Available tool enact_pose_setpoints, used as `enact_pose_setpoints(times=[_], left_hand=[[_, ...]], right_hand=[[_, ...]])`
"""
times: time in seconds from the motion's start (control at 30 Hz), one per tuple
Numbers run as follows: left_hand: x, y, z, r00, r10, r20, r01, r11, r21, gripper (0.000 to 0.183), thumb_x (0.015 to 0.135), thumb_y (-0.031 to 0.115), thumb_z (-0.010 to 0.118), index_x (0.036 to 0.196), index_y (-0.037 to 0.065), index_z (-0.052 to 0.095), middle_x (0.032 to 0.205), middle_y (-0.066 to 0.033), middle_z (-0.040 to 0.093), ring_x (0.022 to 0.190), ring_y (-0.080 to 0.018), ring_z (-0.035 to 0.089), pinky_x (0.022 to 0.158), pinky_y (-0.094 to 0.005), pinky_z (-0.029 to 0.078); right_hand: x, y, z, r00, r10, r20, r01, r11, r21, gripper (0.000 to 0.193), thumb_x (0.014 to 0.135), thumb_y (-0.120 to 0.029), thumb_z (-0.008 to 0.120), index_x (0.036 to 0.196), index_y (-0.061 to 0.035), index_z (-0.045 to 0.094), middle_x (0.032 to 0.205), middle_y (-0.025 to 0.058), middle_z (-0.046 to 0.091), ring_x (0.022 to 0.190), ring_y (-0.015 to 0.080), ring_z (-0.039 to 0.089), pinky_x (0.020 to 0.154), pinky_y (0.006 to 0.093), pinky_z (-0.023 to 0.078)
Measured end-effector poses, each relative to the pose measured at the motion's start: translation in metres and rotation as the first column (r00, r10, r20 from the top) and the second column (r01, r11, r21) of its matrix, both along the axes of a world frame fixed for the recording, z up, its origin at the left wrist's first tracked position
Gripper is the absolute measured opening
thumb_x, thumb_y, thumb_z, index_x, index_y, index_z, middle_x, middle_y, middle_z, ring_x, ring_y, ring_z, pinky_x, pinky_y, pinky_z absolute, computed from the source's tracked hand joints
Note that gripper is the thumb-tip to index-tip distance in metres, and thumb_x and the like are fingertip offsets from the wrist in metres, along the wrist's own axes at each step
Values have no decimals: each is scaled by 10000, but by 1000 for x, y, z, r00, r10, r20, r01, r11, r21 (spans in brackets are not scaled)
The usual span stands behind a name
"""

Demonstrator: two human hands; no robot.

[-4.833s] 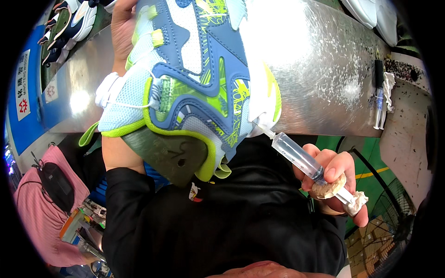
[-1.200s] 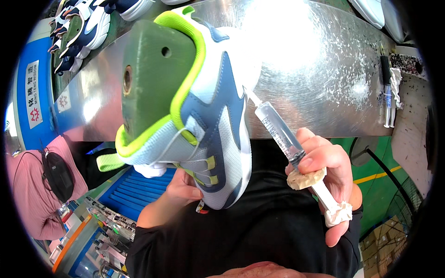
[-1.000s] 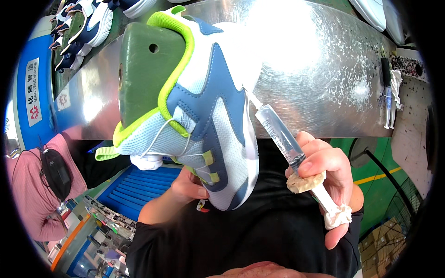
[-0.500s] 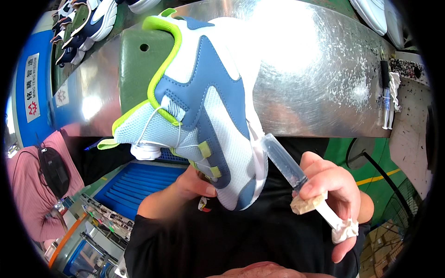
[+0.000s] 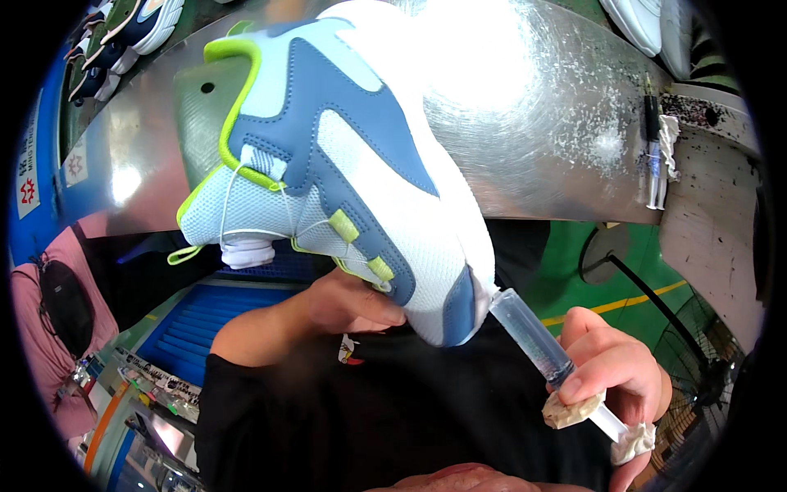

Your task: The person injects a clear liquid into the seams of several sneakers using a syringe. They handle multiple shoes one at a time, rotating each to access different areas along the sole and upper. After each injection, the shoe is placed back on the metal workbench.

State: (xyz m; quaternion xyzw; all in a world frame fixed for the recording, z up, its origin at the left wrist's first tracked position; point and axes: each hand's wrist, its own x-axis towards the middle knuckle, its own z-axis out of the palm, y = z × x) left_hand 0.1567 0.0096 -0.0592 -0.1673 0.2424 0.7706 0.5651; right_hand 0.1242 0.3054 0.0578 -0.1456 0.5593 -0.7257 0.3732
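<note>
A blue, white and lime sneaker [image 5: 344, 172] on a green last fills the middle of the head view, toe pointing down toward me. My left hand [image 5: 348, 302] grips it from underneath, near the lace side. My right hand [image 5: 611, 385] holds a clear syringe [image 5: 533, 338], thumb side wrapped with a bit of tan tape or cloth. The syringe tip touches the toe edge of the sneaker by the sole line.
A shiny metal bench surface [image 5: 557, 139] lies behind the shoe. Another syringe and a white rag [image 5: 656, 156] rest at its right end. More shoes [image 5: 123, 33] line the upper left, and a white pair [image 5: 648, 29] the upper right. A fan [image 5: 697, 385] stands on the green floor.
The sneaker has turned in my left hand: the green last bottom swung away and the blue side panel now faces me. The syringe tip moved down from the shoe's side to its toe.
</note>
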Motion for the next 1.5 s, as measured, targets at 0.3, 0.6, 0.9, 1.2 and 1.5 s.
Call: enact_pose_setpoints(times=[0.3, 0.6, 0.9, 1.2, 1.5], left_hand=[[-12, 56, -14, 936, 237, -260, -146, 934, 327, 414, 830, -65, 522, 1237, 7, 504, 1221, -109, 557, 1162, -250, 506, 1014, -376, 376], [-32, 91, -16, 958, 285, -2, -255, 861, 441, 355, 870, -26, 521, 1224, -3, 507, 1224, -126, 553, 1172, -255, 502, 1030, -391, 377], [-44, 102, -6, 942, 335, 28, -313, 843, 437, 325, 866, 4, 568, 1188, 42, 544, 1182, -88, 584, 1140, -211, 526, 1006, -362, 403], [-53, 108, 9, 931, 364, -7, -321, 830, 456, 308, 886, 68, 578, 1192, 76, 542, 1157, -61, 593, 1088, -163, 559, 887, -285, 502], [-53, 109, 13, 910, 403, -92, -324, 833, 448, 419, 911, 194, 546, 1278, 14, 454, 1254, -176, 527, 1205, -303, 484, 952, -366, 490]], right_hand=[[30, 20, 34, 983, -87, -163, 121, 969, 216, 632, 651, -572, 752, 995, -67, 594, 850, 96, 590, 685, 157, 435, 597, 268, 324], [48, 25, 29, 898, -160, -409, 260, 944, 202, 762, 659, -607, 709, 1101, 1, 579, 943, 81, 597, 705, 178, 483, 622, 297, 305], [58, 22, 13, 810, -88, -580, 293, 917, 270, 817, 550, -620, 773, 1093, -37, 591, 946, 58, 544, 722, 197, 412, 614, 304, 308], [70, -4, -33, 541, -181, -821, 477, 870, 123, 680, 629, -545, 765, 1074, -64, 581, 879, 50, 495, 669, 192, 361, 548, 292, 289], [69, -21, -59, 343, -157, -926, 554, 830, 65, 643, 664, -515, 753, 1079, -61, 565, 881, 49, 548, 637, 176, 389, 540, 287, 300]])
